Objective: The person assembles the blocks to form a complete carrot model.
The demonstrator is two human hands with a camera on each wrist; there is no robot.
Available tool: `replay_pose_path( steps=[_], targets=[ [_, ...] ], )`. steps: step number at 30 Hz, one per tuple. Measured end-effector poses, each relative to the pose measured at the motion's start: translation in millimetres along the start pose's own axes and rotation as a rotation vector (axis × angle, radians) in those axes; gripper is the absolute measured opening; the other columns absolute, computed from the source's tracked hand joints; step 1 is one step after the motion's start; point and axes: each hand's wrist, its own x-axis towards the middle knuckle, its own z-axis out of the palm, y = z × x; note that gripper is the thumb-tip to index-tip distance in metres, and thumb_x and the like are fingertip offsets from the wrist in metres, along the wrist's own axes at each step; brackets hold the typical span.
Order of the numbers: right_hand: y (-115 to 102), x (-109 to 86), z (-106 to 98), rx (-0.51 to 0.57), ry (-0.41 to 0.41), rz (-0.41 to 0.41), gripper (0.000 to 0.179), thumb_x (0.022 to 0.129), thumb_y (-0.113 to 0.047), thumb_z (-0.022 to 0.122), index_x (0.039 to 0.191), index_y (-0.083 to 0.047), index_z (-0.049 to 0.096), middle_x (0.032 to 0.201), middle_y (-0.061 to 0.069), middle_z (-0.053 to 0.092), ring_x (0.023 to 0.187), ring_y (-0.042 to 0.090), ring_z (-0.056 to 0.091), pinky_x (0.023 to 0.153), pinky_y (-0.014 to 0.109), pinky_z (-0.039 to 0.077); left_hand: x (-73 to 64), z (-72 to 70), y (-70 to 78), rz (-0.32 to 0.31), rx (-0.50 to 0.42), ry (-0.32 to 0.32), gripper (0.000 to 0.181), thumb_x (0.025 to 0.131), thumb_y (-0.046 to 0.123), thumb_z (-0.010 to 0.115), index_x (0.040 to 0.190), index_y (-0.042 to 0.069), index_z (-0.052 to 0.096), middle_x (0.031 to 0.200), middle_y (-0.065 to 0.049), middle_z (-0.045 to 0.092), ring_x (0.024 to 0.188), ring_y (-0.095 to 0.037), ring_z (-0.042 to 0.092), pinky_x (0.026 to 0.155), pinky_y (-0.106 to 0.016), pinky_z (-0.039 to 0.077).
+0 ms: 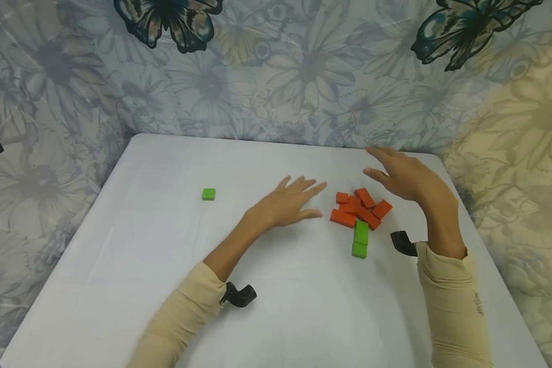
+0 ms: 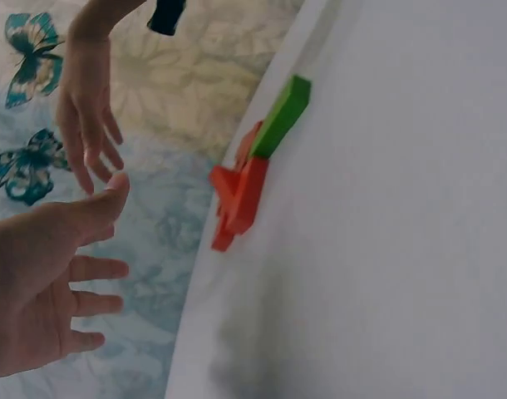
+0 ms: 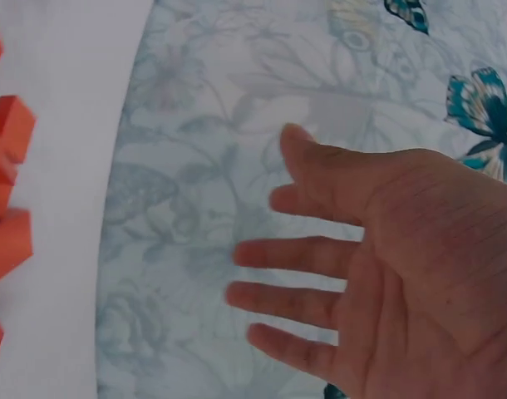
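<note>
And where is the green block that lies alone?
In the head view, the lone green block lies left of the left hand, on the white table.

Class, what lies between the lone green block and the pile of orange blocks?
The head view shows the person's left grip, holding nothing, between the lone green block and the pile of orange blocks.

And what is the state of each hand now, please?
Left hand: open, holding nothing.
Right hand: open, holding nothing.
</note>
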Motion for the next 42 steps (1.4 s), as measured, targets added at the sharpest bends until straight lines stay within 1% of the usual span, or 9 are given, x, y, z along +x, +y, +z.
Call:
replay_pose_path(
  steps=[4, 10, 13, 16, 21, 24, 29, 34, 42],
  targets=[
    [8.4, -19.2, 14.9, 0.036, -0.11, 0.007, 0.066, 0.111, -0.041, 0.05, 0.161, -0.001, 0.035, 0.162, 0.031, 0.038, 0.146, 0.056, 0.04, 0.117, 0.074, 0.036, 17.1, 22.8, 27.2, 0.114, 0.067, -0.11, 0.071, 0.108, 0.057, 0.045, 0.168, 0.023, 0.025, 0.175, 0.0, 0.027, 0.165, -0.022, 0.02, 0.137, -0.05, 0.013],
    [12.3, -37.0, 44.8, 0.142, -0.204, -0.063, 0.049, 0.109, -0.021, 0.053, 0.151, 0.004, 0.049, 0.152, 0.03, 0.053, 0.141, 0.053, 0.049, 0.113, 0.071, 0.043, 32.9, 47.0, 40.0, 0.151, 0.15, -0.178, 0.066, 0.108, 0.052, 0.049, 0.164, 0.022, 0.035, 0.173, 0.001, 0.031, 0.163, -0.017, 0.027, 0.136, -0.048, 0.023],
    [13.9, -43.1, 61.6, 0.157, -0.219, -0.114, 0.047, 0.107, -0.014, 0.057, 0.15, 0.004, 0.051, 0.149, 0.029, 0.056, 0.138, 0.052, 0.053, 0.11, 0.069, 0.047, 34.7, 54.4, 39.7, 0.175, 0.187, -0.16, 0.063, 0.107, 0.049, 0.054, 0.161, 0.019, 0.042, 0.17, -0.004, 0.038, 0.156, -0.022, 0.041, 0.132, -0.045, 0.033],
    [15.4, -49.9, 77.0, 0.155, -0.23, -0.125, 0.049, 0.104, -0.008, 0.06, 0.15, 0.003, 0.051, 0.147, 0.027, 0.059, 0.137, 0.05, 0.055, 0.11, 0.068, 0.048, 33.3, 57.8, 39.9, 0.205, 0.223, -0.11, 0.057, 0.106, 0.048, 0.058, 0.155, 0.019, 0.05, 0.154, -0.004, 0.053, 0.135, -0.023, 0.058, 0.121, -0.038, 0.045],
    [21.1, -63.1, 84.9, 0.188, -0.273, -0.069, 0.05, 0.1, -0.003, 0.061, 0.148, 0.007, 0.051, 0.135, 0.025, 0.066, 0.124, 0.043, 0.064, 0.103, 0.06, 0.057, 30.2, 54.5, 43.8, 0.27, 0.261, -0.076, 0.049, 0.105, 0.045, 0.061, 0.149, 0.024, 0.055, 0.129, 0.0, 0.063, 0.109, -0.018, 0.059, 0.099, -0.03, 0.05],
    [24.6, -67.1, 82.2, 0.171, -0.278, -0.039, 0.053, 0.1, -0.004, 0.063, 0.149, 0.008, 0.05, 0.133, 0.027, 0.066, 0.117, 0.039, 0.067, 0.096, 0.055, 0.061, 31.2, 48.6, 44.6, 0.298, 0.302, -0.089, 0.05, 0.104, 0.039, 0.064, 0.15, 0.024, 0.055, 0.135, -0.001, 0.063, 0.116, -0.019, 0.061, 0.102, -0.031, 0.052],
    [26.4, -63.6, 86.8, 0.067, -0.21, -0.054, 0.063, 0.09, -0.003, 0.078, 0.148, 0.003, 0.054, 0.149, 0.032, 0.054, 0.133, 0.051, 0.055, 0.104, 0.064, 0.054, 38.5, 40.7, 42.2, 0.282, 0.358, -0.112, 0.055, 0.104, 0.026, 0.067, 0.156, 0.026, 0.051, 0.156, 0.004, 0.054, 0.141, -0.019, 0.052, 0.118, -0.036, 0.045],
    [28.4, -60.6, 96.1, 0.003, -0.232, -0.016, 0.071, 0.078, -0.011, 0.092, 0.142, -0.003, 0.062, 0.135, 0.025, 0.062, 0.118, 0.041, 0.063, 0.099, 0.063, 0.058, 43.8, 42.8, 37.9, 0.276, 0.336, -0.135, 0.052, 0.105, 0.018, 0.063, 0.156, 0.025, 0.051, 0.158, 0.006, 0.053, 0.143, -0.019, 0.051, 0.12, -0.037, 0.044],
    [32.0, -60.4, 102.4, -0.017, -0.23, 0.035, 0.062, 0.077, -0.011, 0.092, 0.133, -0.006, 0.067, 0.121, 0.014, 0.068, 0.11, 0.033, 0.064, 0.096, 0.061, 0.059, 47.7, 49.5, 35.5, 0.29, 0.332, -0.114, 0.056, 0.104, 0.023, 0.066, 0.157, 0.025, 0.049, 0.162, 0.008, 0.05, 0.146, -0.018, 0.05, 0.122, -0.038, 0.043]
  ],
)
